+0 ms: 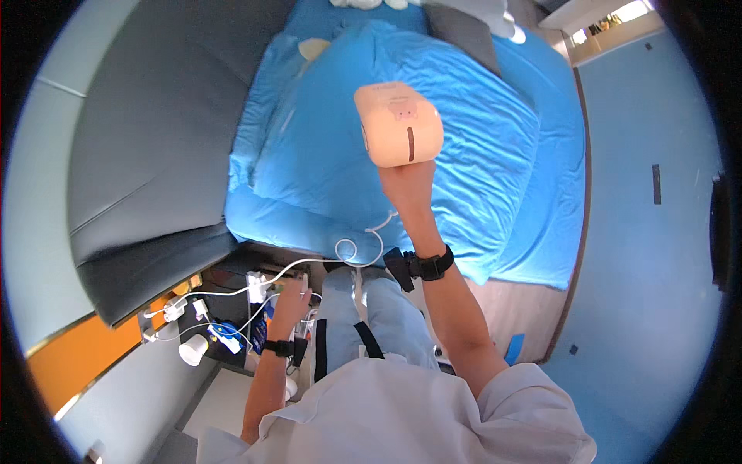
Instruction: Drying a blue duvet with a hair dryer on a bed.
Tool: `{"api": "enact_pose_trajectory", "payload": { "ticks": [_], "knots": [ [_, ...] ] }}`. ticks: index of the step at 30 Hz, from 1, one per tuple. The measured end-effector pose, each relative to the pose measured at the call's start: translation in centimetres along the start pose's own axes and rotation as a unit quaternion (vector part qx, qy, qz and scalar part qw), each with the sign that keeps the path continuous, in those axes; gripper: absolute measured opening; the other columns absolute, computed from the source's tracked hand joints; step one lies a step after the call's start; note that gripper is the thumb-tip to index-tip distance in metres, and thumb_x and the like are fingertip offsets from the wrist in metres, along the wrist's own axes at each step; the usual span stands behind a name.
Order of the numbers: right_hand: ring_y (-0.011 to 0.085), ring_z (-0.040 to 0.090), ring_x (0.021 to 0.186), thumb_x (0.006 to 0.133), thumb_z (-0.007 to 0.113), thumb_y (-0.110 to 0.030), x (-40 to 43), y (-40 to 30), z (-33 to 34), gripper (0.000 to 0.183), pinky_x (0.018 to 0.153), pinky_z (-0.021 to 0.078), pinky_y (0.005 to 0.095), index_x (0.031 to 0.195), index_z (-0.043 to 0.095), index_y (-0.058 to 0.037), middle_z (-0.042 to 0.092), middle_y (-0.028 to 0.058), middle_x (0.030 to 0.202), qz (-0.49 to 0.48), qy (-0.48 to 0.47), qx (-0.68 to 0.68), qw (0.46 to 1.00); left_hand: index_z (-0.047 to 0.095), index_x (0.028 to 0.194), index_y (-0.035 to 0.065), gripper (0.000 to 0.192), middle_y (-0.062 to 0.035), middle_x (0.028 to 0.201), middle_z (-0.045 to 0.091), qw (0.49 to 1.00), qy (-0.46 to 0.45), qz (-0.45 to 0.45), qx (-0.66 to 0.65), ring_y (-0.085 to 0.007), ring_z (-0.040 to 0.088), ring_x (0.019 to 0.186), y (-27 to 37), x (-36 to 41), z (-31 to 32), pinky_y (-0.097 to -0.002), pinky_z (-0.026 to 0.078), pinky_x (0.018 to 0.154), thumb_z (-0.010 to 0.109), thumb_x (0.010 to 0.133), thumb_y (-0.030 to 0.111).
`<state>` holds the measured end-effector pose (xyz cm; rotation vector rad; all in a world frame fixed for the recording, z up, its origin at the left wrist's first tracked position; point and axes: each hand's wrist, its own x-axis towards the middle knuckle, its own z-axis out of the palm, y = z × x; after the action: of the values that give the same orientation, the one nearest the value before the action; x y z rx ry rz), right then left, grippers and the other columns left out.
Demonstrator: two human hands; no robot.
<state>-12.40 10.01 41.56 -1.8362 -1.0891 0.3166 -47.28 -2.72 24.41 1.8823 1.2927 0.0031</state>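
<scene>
My right hand [410,181] is raised over the bed and grips a rounded peach-coloured appliance [400,130] from below. The appliance has a printed pig face, small writing and a dark vertical slot on the side facing me; most of my fingers are hidden behind it. Down at the left, my left hand [290,307] is over the cluttered black bedside table [223,284], beside a white power strip [256,287]. Its fingers look extended, but whether they hold anything is unclear. A white cable [290,265] loops from the wall plugs to the bed edge near my right wrist.
A blue-covered bed [348,162] lies ahead, with a dark grey padded panel [156,133] to its left. White plugs [174,309], a paper cup [193,350] and a blue packet [227,336] are at the table. A blue wall [626,174] rises at the right.
</scene>
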Motion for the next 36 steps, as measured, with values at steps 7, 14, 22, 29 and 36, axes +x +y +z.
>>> {"api": "enact_pose_trajectory", "payload": {
  "ticks": [7, 14, 22, 29, 36],
  "knots": [
    [0.0297, 0.068, 0.096, 0.082, 0.066, -0.006, 3.2, -15.6, -7.7, 0.027, 0.080, 0.0523, 0.0359, 0.109, 0.067, -0.0041, 0.071, 0.0127, 0.104, -0.245, 0.096, 0.111, 0.958, 0.066, 0.083, 0.0019, 0.035, -0.0232, 0.084, 0.065, 0.997, 0.026, -0.019, 0.067, -0.0430, 0.063, 0.083, -8.4, -11.0, 2.1, -0.0507, 0.049, 0.072, 0.050, 0.094, 0.031],
    [0.0374, 0.068, 0.085, 0.079, 0.069, -0.009, 4.2, -24.1, -14.2, 0.028, 0.066, 0.0556, 0.0403, 0.107, 0.068, -0.0099, 0.071, 0.0147, 0.097, -0.363, 0.183, 0.176, 0.896, 0.070, 0.090, 0.0048, 0.034, -0.0192, 0.090, 0.070, 0.976, 0.004, -0.202, 0.077, -0.0397, 0.067, 0.087, -7.9, -18.4, 7.3, -0.0490, 0.052, 0.074, 0.054, 0.092, 0.035],
    [0.0297, 0.072, 0.087, 0.082, 0.072, -0.013, 2.1, -28.8, -20.8, 0.034, 0.069, 0.0571, 0.0346, 0.113, 0.064, -0.0027, 0.072, 0.0148, 0.100, -0.416, 0.201, 0.191, 0.866, 0.072, 0.105, 0.0114, 0.044, -0.0169, 0.112, 0.069, 0.968, -0.061, -0.242, 0.015, -0.0374, 0.064, 0.107, -1.7, -20.6, 15.7, -0.0477, 0.050, 0.092, 0.048, 0.092, 0.047],
    [0.0300, 0.069, 0.100, 0.085, 0.071, -0.016, 0.6, -28.7, -20.9, 0.038, 0.084, 0.0548, 0.0370, 0.119, 0.061, -0.0009, 0.069, 0.0167, 0.109, -0.437, 0.165, 0.226, 0.855, 0.067, 0.104, 0.0094, 0.036, -0.0184, 0.110, 0.069, 0.981, -0.081, -0.175, 0.034, -0.0351, 0.064, 0.107, 1.6, -20.5, 17.3, -0.0476, 0.052, 0.088, 0.052, 0.088, 0.037],
    [0.0298, 0.057, 0.119, 0.087, 0.069, -0.008, -2.4, -23.8, -15.6, 0.040, 0.105, 0.0418, 0.0418, 0.124, 0.060, -0.0013, 0.062, 0.0158, 0.127, -0.327, 0.037, 0.165, 0.930, 0.065, 0.102, 0.0045, 0.037, -0.0226, 0.103, 0.068, 0.951, 0.235, -0.174, -0.103, -0.0432, 0.063, 0.099, 5.7, -18.3, 12.1, -0.0499, 0.049, 0.082, 0.051, 0.095, 0.038]
  ]
}}
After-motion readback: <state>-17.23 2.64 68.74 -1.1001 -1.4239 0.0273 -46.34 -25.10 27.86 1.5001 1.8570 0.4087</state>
